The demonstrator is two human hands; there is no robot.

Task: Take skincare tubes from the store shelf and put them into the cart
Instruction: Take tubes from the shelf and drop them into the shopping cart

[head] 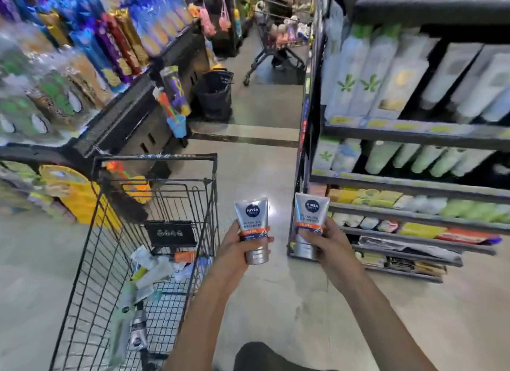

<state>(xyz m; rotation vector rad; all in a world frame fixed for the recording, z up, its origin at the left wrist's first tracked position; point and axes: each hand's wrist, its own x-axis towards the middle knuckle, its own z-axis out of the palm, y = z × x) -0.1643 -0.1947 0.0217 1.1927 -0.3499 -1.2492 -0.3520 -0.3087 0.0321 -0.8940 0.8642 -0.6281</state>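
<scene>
Nearest the person, the left hand (239,246) grips one skincare tube (253,228) and the right hand (325,242) grips a second tube (310,223), both upright — off the shelf, not yet dropped in. At nine o'clock of the left hand the cart (154,160) already holds several products. Farther off, at two o'clock, the store shelf (414,134) remains well stocked.

Head-worn wide-angle view, looking forward and down a store aisle

The single camera sits above the person's forearms, close to both hands, and faces along the floor (262,116) between the wire cart (154,232) at lower left and the shelf (414,133) at right; the edges bend and blur with the wide lens.
</scene>
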